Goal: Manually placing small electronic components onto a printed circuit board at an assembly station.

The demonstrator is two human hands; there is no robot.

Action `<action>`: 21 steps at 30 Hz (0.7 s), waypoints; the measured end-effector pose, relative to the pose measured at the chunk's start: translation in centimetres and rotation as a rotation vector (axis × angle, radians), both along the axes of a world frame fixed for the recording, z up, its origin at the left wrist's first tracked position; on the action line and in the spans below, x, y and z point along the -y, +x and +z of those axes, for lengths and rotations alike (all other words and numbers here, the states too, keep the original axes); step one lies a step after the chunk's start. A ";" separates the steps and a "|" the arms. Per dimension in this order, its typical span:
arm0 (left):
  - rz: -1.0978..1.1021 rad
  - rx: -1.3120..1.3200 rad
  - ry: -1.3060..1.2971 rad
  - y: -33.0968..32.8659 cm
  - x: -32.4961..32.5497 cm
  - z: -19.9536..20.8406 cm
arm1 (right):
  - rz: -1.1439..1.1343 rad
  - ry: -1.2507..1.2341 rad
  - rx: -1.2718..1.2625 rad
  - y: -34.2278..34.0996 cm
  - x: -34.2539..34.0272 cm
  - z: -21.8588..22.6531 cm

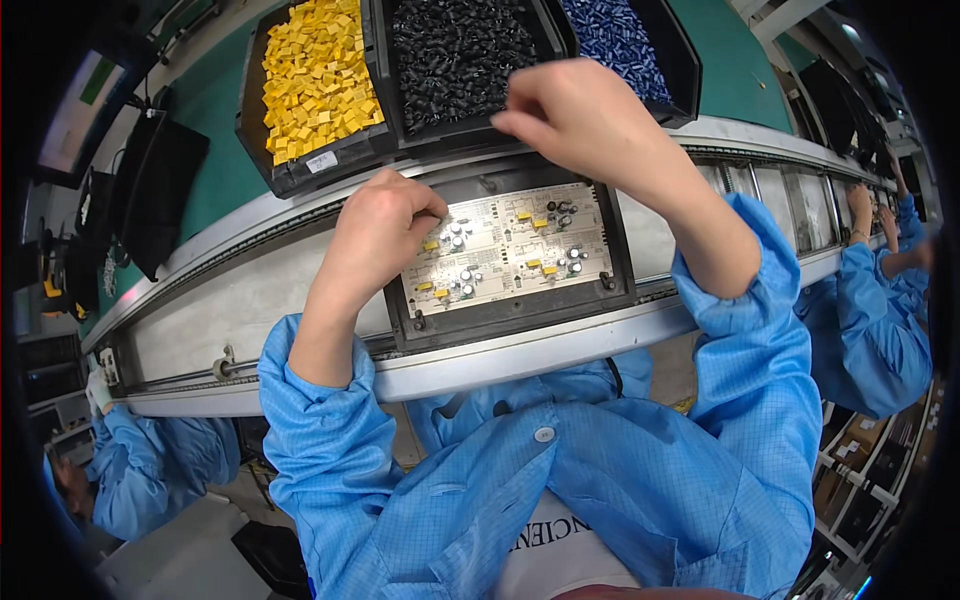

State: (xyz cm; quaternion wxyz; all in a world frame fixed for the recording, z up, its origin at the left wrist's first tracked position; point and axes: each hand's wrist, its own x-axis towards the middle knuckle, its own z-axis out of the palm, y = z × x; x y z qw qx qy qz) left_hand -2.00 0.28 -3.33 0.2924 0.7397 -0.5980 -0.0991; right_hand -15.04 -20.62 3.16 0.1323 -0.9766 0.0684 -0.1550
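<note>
A pale circuit board (508,250) lies in a black frame (520,315) in front of me, carrying yellow block components (534,266) and several small round capacitors (467,277). My left hand (380,232) is at the board's upper left corner, fingertips pinched together close to its surface; whatever they hold is hidden. Raised over the board's far edge, my right hand (585,125) has curled fingers near the front of a bin of black capacitors (455,65). Its fingertips are partly hidden, and I cannot make out anything in them.
Left of the black parts stands a bin of yellow components (318,75); to their right, a bin of blue ones (615,45). A metal conveyor rail (470,375) runs along the near side. Co-workers in blue sleeves (865,325) are at the right and far left (150,480).
</note>
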 end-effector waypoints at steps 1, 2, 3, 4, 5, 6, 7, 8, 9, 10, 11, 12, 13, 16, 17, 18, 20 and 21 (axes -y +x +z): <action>0.010 -0.014 0.019 -0.1 0.1 0.0 | -0.018 -0.080 0.040 0.9 -0.2 0.0; 0.019 -0.027 0.039 -0.2 0.2 0.0 | -0.026 -0.078 0.044 1.9 -0.1 -0.2; 0.014 -0.023 0.041 -0.2 0.2 0.0 | -0.069 -0.199 -0.026 3.0 -0.2 -0.4; 0.018 -0.028 0.048 -0.3 0.2 -0.1 | -0.112 -0.320 -0.097 3.8 -0.4 -0.4; 0.021 -0.033 0.054 -0.3 0.3 -0.1 | -0.114 -0.312 -0.165 4.0 -0.6 -0.2; 0.017 -0.032 0.056 -0.3 0.4 -0.2 | -0.119 -0.310 -0.165 4.4 -0.7 -0.4; -0.008 -0.030 0.037 -0.3 0.5 -0.3 | -0.068 -0.316 -0.177 4.7 -0.7 -0.6; -0.033 -0.029 0.019 -0.3 0.5 -0.4 | -0.017 -0.322 -0.189 4.9 -0.6 -0.8; -0.034 -0.027 0.021 -0.3 0.5 -0.4 | -0.004 -0.326 -0.175 4.9 -0.8 -0.6; -0.048 -0.022 0.009 -0.3 0.5 -0.5 | -0.005 -0.324 -0.173 5.1 -0.7 -0.8; -0.062 -0.017 -0.003 -0.4 0.5 -0.5 | 0.034 -0.334 -0.150 5.4 -0.4 -1.1; -0.065 -0.017 -0.002 -0.4 0.5 -0.5 | 0.072 -0.345 -0.128 5.5 -0.4 -1.0; -0.077 0.010 -0.017 -0.5 0.6 -0.5 | 0.069 -0.344 -0.129 5.5 -0.4 -0.9; -0.089 0.037 -0.036 -0.7 0.6 -0.3 | 0.014 -0.288 -0.211 5.6 -0.3 -0.5; -0.085 0.036 -0.041 -0.8 0.6 -0.2 | 0.000 -0.243 -0.203 5.6 -0.4 -0.6; -0.089 0.038 -0.040 -0.8 0.7 -0.3 | -0.015 -0.198 -0.194 5.6 -0.4 -0.6; -0.091 0.053 -0.056 -0.9 0.8 -0.3 | -0.013 -0.169 -0.207 5.7 -0.4 -0.7; -0.094 0.054 -0.055 -1.1 0.8 -0.2 | -0.006 -0.142 -0.222 5.7 -0.4 -0.7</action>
